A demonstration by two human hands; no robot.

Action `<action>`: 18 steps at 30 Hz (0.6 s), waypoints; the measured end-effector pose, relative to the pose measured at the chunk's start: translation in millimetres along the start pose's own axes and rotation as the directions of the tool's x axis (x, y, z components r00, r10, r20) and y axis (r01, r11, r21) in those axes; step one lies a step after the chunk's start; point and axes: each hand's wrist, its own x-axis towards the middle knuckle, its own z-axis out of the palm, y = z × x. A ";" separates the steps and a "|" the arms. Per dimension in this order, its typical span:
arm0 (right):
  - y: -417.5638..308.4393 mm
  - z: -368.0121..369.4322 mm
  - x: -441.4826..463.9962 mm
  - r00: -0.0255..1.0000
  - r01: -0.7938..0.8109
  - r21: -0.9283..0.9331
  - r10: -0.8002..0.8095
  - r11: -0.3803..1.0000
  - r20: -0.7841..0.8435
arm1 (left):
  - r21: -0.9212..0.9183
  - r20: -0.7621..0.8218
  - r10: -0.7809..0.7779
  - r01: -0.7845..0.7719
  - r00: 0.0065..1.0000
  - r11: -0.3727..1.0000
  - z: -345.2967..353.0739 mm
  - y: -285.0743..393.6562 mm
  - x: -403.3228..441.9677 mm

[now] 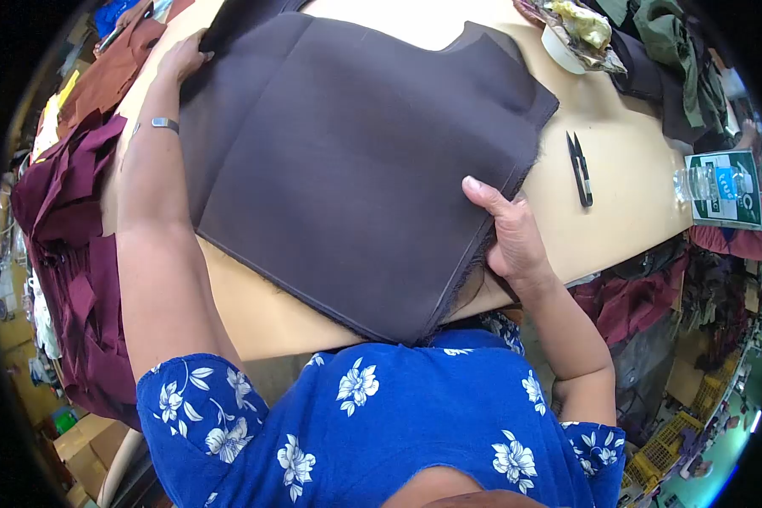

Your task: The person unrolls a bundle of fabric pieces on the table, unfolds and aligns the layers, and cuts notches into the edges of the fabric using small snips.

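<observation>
A dark fabric piece [356, 169] is spread across the centre of the frame on the tabletop [626, 212], its lower corner reaching the near edge. The hands are set well apart. By the right hand [516, 233], right of centre, the fabric's right edge is gripped, with the thumb on top and the fingers hidden underneath. By the left hand [186, 57], at the upper left, the far side of the fabric is met; whether it is pinched or only pressed cannot be told.

The piece is judged to be partly finished: along the lower borders a line is seen that may be stitching, while outside it the edges are left raw and frayed. The panel is laid mostly flat, with its upper right portion folded or uneven. The black snips [580, 169], right of centre, are left untouched. Whether the underside has been worked cannot be seen.
</observation>
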 end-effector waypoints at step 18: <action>-21.6 -20.9 33.2 0.954 -0.242 -0.094 0.254 0.966 0.161 | -0.177 -0.008 -0.477 0.468 0.879 0.866 -5.4 0.6 -134.9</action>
